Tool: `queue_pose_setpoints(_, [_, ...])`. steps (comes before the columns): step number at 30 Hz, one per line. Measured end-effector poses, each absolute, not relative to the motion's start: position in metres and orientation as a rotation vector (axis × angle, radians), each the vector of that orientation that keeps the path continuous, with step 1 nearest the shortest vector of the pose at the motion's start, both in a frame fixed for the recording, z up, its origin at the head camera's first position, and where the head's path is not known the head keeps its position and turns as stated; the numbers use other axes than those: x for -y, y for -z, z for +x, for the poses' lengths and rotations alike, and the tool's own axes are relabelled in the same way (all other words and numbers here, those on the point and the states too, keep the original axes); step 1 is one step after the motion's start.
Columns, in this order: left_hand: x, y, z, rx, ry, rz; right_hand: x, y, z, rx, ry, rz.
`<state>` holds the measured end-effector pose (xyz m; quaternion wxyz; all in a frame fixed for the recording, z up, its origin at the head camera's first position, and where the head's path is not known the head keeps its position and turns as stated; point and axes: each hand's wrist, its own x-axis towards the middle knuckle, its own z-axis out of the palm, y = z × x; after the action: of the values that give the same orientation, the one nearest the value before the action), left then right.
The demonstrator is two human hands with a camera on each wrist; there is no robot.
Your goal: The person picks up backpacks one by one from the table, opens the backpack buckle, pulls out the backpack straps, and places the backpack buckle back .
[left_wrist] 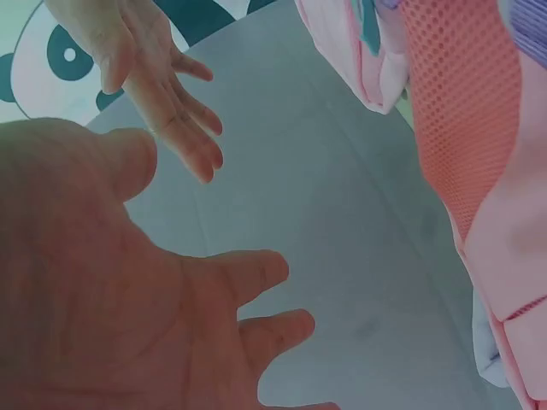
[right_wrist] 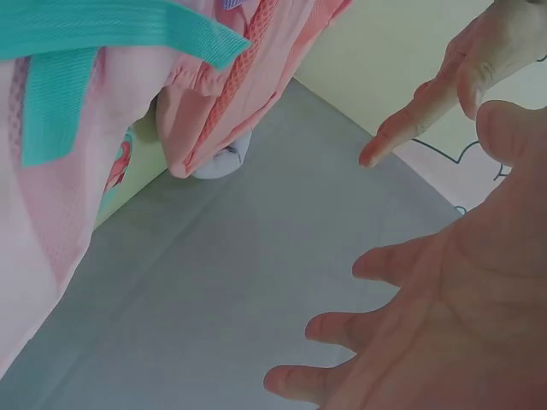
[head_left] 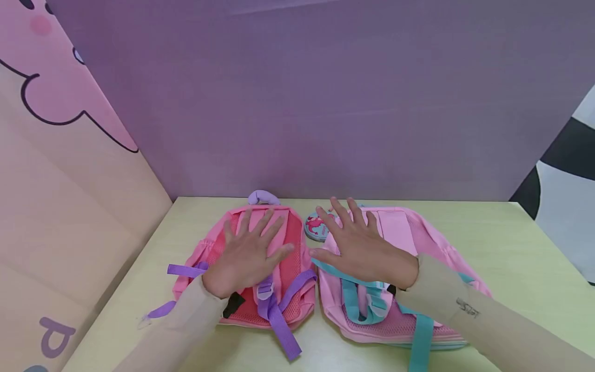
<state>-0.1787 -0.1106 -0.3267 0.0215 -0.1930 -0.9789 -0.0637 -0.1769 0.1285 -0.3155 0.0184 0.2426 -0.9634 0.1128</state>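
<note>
A purple wall (head_left: 325, 103) fills the upper frame behind a pale tabletop (head_left: 516, 253), between a cartoon-printed wall (head_left: 60, 191), left, and a black-and-white panel (head_left: 564, 175), right.

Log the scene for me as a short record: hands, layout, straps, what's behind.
Left hand: fingers spread, over the coral backpack, holding nothing
Right hand: fingers spread, over the pale pink backpack, holding nothing
Layout: both backpacks side by side on the light table
Straps: purple straps on the coral backpack, teal straps on the other
Behind: purple panel beyond the table
</note>
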Motion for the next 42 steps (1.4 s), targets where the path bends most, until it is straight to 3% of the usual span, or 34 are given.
queue_pose_setpoints(42, [0.192, 0.346, -0.171, 3.02, 0.372, -0.738, -0.065, 0.336, -0.176, 3.117, -0.369, 0.99])
